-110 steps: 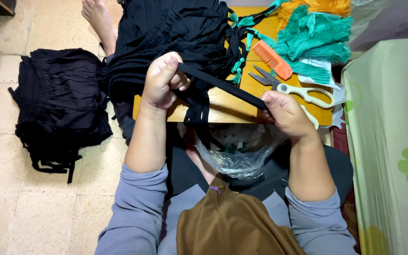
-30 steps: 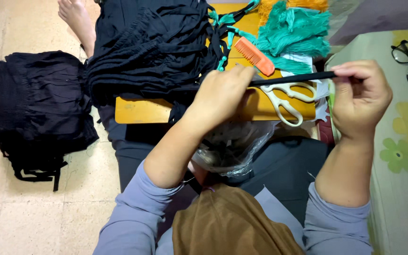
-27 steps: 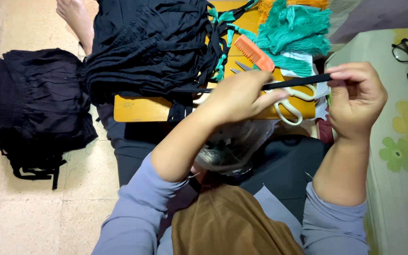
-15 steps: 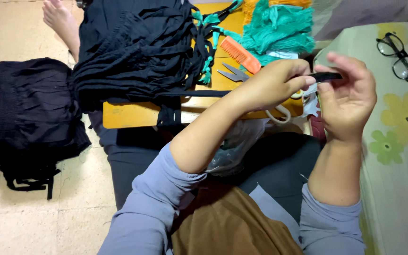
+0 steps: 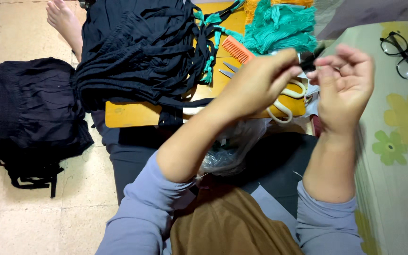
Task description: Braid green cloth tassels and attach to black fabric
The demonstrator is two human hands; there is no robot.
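Note:
My left hand [image 5: 260,80] and my right hand [image 5: 343,75] meet above the right end of a yellow wooden board [image 5: 133,114] on my lap. Both pinch the end of a thin black fabric strap [image 5: 310,59], which shows only between the fingertips. The strap comes from a heap of black garments [image 5: 138,52] with teal tassels lying across the board. White-handled scissors [image 5: 284,101] lie under my left hand, partly hidden. An orange comb [image 5: 237,48] rests beside them.
Teal yarn tassels [image 5: 282,28] are piled at the board's far right. A second black garment heap [image 5: 29,118] lies on the tiled floor at left. Black-rimmed glasses [image 5: 400,54] sit on a flowered green bed cover [image 5: 402,141] at right. A clear plastic bag [image 5: 227,146] rests in my lap.
My left hand has slid rightward along the strap until it meets my right hand. The view has shifted slightly left and down.

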